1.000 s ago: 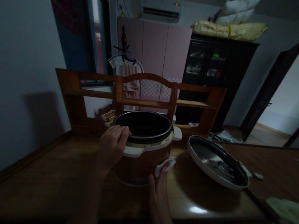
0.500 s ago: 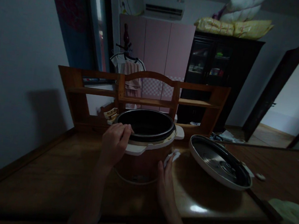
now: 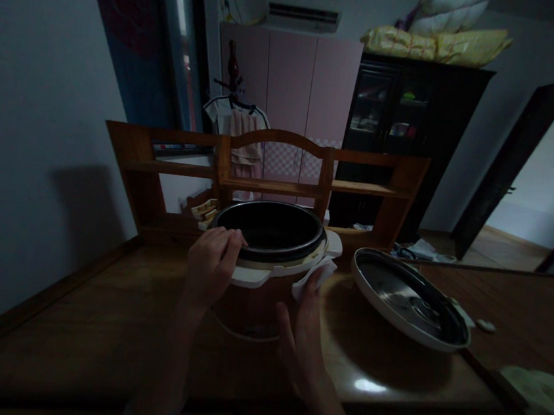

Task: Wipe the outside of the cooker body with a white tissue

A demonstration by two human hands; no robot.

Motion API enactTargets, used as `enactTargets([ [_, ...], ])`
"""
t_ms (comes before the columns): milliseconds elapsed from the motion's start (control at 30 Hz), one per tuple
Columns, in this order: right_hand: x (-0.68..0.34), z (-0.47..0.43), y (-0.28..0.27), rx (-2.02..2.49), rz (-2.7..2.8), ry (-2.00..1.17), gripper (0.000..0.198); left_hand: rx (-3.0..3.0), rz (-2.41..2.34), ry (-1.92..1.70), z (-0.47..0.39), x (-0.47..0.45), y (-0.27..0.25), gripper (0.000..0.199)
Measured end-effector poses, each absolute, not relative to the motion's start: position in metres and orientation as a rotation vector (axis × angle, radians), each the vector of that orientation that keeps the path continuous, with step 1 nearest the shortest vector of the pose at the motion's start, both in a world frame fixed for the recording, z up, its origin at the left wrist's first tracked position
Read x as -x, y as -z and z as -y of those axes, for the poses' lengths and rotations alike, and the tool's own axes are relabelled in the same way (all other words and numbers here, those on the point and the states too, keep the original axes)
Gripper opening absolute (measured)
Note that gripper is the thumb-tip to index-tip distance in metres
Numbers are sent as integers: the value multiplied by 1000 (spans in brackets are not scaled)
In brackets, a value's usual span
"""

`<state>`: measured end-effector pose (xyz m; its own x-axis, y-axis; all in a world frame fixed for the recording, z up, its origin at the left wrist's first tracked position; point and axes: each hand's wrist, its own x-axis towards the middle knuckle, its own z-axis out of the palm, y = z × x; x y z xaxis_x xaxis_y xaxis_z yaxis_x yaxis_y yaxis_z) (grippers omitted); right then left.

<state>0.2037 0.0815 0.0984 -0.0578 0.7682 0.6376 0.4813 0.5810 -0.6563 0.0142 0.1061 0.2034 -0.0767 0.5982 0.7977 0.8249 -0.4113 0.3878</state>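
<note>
An electric pressure cooker (image 3: 246,310) with a brown body and pale rim stands uncovered on the wooden desk. Its dark inner pot (image 3: 270,226) is visible inside. My left hand (image 3: 213,260) is closed over the front-left edge of the cooker, fingers curled at the pot's rim. At the right side of the body, my right hand (image 3: 302,335) presses a white cloth (image 3: 313,279), possibly a tissue, just under the pale rim. Part of the cloth lies behind the fingers. The cooker's lid (image 3: 410,302) rests to the right, its metal inner side facing up.
Behind the cooker rises a wooden shelf rack (image 3: 274,187) along the desk's back. A wall (image 3: 34,208) borders the desk (image 3: 97,320) on the left. Light green fabric (image 3: 534,399) lies low at the right. A small pale object (image 3: 485,326) sits beyond the lid.
My right hand has moved the white cloth up and slightly left along the cooker's side, and the cloth is more spread out. My left hand stays at the rim.
</note>
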Motion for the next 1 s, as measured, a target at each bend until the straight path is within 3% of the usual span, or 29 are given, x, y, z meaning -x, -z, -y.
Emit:
enactTargets([
  [367, -189, -74, -73, 1135, 1818, -152, 94, 1975, 1562, 1499, -106, -14, -203, 40],
  [1000, -186, -69, -38, 1219, 1943, 35, 87, 1980, 1547, 1497, -105, -14, -203, 40],
])
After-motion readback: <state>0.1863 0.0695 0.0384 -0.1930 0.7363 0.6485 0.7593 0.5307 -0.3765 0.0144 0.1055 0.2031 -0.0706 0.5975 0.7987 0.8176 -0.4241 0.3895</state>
